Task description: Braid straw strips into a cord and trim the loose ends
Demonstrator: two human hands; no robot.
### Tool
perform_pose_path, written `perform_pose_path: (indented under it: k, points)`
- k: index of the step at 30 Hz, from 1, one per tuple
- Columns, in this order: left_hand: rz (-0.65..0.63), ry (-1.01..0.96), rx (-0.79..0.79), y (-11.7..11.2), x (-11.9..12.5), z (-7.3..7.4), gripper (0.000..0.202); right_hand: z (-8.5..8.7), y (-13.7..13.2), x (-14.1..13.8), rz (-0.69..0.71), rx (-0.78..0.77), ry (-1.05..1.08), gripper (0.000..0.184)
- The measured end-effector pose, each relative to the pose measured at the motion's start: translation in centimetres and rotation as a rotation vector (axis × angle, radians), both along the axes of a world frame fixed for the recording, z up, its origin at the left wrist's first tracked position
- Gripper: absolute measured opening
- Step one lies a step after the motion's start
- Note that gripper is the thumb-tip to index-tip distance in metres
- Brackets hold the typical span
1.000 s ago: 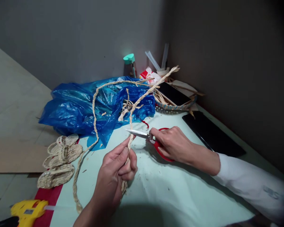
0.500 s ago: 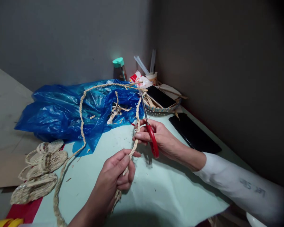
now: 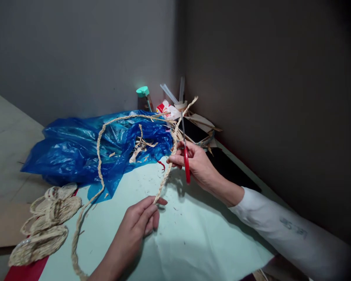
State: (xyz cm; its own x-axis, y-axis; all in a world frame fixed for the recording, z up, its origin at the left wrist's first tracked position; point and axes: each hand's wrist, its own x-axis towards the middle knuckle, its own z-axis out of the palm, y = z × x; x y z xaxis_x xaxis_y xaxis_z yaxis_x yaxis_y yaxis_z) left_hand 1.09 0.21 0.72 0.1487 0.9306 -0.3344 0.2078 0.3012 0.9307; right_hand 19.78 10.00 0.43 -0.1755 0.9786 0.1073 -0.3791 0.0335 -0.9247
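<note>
A pale braided straw cord (image 3: 163, 181) slants up between my hands. My left hand (image 3: 142, 218) pinches its lower end between thumb and fingers. Higher up, my right hand (image 3: 194, 162) grips the cord between thumb and fingertips and also holds red-handled scissors (image 3: 187, 166), their blades pointing upward. The cord's free tip sticks up past the blades, over the basket. A longer braid (image 3: 100, 156) loops over a blue plastic bag (image 3: 73, 136) and runs down the left side of the table; it ends in loose strands near the basket.
Woven straw sandals (image 3: 51, 210) lie at the table's left edge. A basket (image 3: 209, 138) with straw strips and a phone (image 3: 194, 130) stands in the back corner, beside a teal-lidded bottle (image 3: 143, 93). A dark flat tablet-like object (image 3: 234, 171) lies right of my right hand.
The held cord has shifted upward, so its tip now rises above the scissors, and the tail below my left hand no longer shows. The scissors have turned more upright. The view has tilted slightly.
</note>
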Motion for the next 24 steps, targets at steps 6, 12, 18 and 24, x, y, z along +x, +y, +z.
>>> perform_pose_path:
  k: [6, 12, 18, 24]
  points:
    - [-0.149, 0.207, 0.069, -0.9, -2.5, 1.7, 0.039, 0.5, -0.8, -0.5, 0.081, -0.048, -0.012, 0.037]
    - [0.066, 0.301, 0.145, 0.0, -2.9, 6.4, 0.061, 0.5, -1.9, -1.2, 0.194, -0.015, -0.053, 0.038]
    - [0.16, -0.023, 0.18, 2.5, 2.0, 4.0, 0.055, -0.4, -2.5, -1.8, 0.262, 0.035, -0.083, 0.033]
    - [0.207, -0.115, 0.225, 1.8, 2.0, 2.1, 0.035, 0.2, -2.2, -1.3, 0.275, 0.008, -0.082, 0.03]
